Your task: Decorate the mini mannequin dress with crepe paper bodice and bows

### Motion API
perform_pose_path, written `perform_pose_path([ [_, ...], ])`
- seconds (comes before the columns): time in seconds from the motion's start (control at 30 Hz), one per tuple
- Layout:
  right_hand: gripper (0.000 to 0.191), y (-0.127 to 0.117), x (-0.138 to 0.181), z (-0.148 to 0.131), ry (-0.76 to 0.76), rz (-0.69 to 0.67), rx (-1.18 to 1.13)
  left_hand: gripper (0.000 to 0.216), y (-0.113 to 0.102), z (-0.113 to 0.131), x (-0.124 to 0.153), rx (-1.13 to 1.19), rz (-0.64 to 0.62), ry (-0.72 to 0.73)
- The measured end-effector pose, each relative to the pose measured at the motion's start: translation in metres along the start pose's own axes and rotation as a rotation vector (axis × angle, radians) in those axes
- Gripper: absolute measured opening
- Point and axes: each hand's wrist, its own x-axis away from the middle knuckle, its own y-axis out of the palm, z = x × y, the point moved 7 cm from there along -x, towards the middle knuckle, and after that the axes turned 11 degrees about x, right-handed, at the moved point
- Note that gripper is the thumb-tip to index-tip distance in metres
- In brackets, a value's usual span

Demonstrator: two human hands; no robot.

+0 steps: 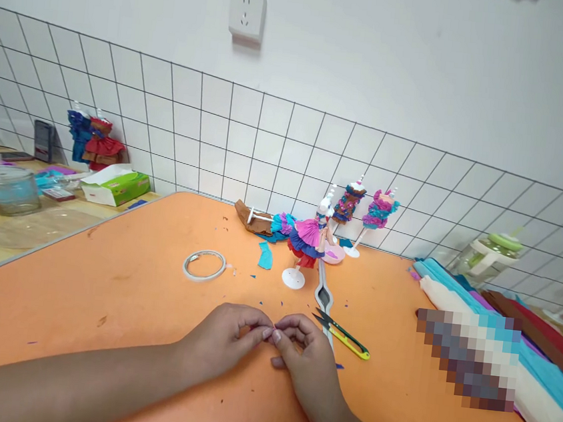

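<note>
Left hand: the left hand (221, 335) is low over the table, its thumb and forefinger pressed together at the tips on a tiny pink scrap (274, 328).
Right hand: the right hand (309, 358) meets it tip to tip, thumb and forefinger closed on the same scrap, the other fingers curled.
Pink scrap: located between the two sets of fingertips, mostly covered; its shape and material cannot be determined.
Work surface: an orange-topped table (123, 328) with a grey edge, scattered with small blue and brown bits.
Snips: small dark-bladed snips with green and yellow handles (348, 340) lie just beyond the right hand, blades pointing left.
Tape: a flat white ring-shaped roll of tape (204, 279) lies beyond the left hand.
Nearest figure: a white miniature dress form in a pink, blue and red ruffled dress (305, 244) stands upright on a round base.
Loose piece: a flat turquoise scrap (266, 255) lies between the tape and that figure.
Right side: long turquoise and cream bundles of material (538, 399) lie side by side, partly hidden by pixelation.
</note>
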Motion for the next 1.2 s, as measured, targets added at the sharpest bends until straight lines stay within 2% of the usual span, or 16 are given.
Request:
perform_pose_path([
  [0.27,0.038,0.002,0.002,0.002,0.045,-0.044,-0.122,0.025,-0.006,-0.001,-0.001,0.011,0.078,0.055],
  [0.4,0.039,0.001,0.004,-0.002,0.044,-0.075,-0.166,0.026,-0.008,-0.001,0.001,0.084,0.097,0.025],
  [0.57,0.037,0.005,0.009,-0.006,0.045,-0.194,-0.172,0.028,0.002,-0.002,0.002,0.311,-0.007,-0.052],
  [0.73,0.030,0.005,0.008,-0.006,0.006,-0.255,-0.040,0.034,0.013,-0.011,0.003,0.379,-0.193,-0.115],
  [0.83,0.019,0.001,0.009,-0.010,-0.093,-0.250,0.130,0.035,0.020,-0.012,0.006,0.457,-0.346,-0.172],
  [0.9,0.010,-0.001,0.013,-0.019,-0.254,-0.211,0.342,0.033,0.023,-0.011,0.009,0.461,-0.434,-0.213],
  [1.03,0.016,0.006,0.028,-0.031,-0.602,-0.205,0.795,0.023,0.024,-0.008,0.017,0.322,-0.529,-0.263],
  [1.1,0.020,0.009,0.032,-0.031,-0.695,-0.243,0.863,0.021,0.022,-0.008,0.018,0.224,-0.503,-0.260],
  [1.13,0.021,0.007,0.030,-0.031,-0.703,-0.219,0.835,0.021,0.019,-0.008,0.017,0.171,-0.458,-0.247],
  [1.2,0.025,-0.010,0.020,-0.032,-0.598,-0.074,0.656,0.022,0.010,-0.006,0.013,0.051,-0.325,-0.186],
])
